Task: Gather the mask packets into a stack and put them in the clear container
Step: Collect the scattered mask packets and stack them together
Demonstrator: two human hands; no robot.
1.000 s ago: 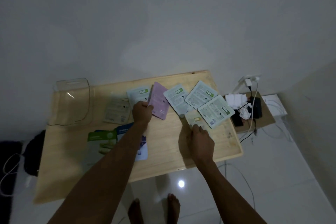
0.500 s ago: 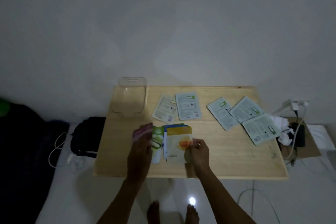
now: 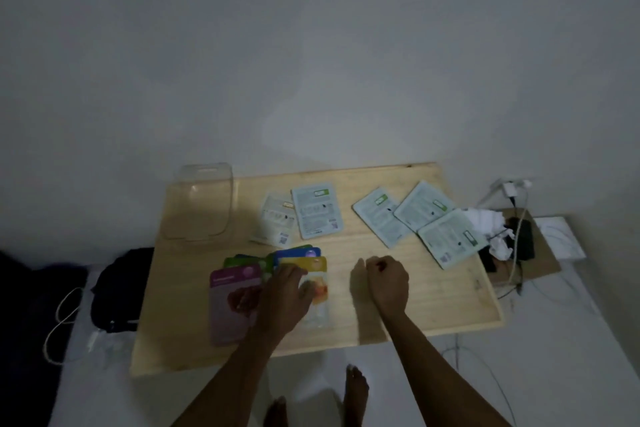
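On the wooden table (image 3: 433, 308), my left hand (image 3: 284, 295) lies flat on a fanned pile of colourful mask packets: a pink one (image 3: 230, 305) at the left, green (image 3: 246, 260) and blue (image 3: 294, 252) behind, a yellow one (image 3: 313, 284) at the right. My right hand (image 3: 386, 281) rests on the bare wood beside the pile, fingers curled, holding nothing. Two pale packets (image 3: 317, 210) lie face down at the middle back. A group of three more pale packets (image 3: 422, 218) lies at the back right. The clear container (image 3: 201, 204) stands at the back left corner.
A black bag (image 3: 119, 288) and a white cable (image 3: 59, 326) lie on the floor left of the table. At the right, a low board carries crumpled white paper (image 3: 488, 222), a dark device (image 3: 523, 243) and charger cables. My bare feet (image 3: 355, 392) show below the table's front edge.
The pink packet has come down onto the left of the pile under my left hand. My right hand let go of the yellow packet and moved right, fingers curled.
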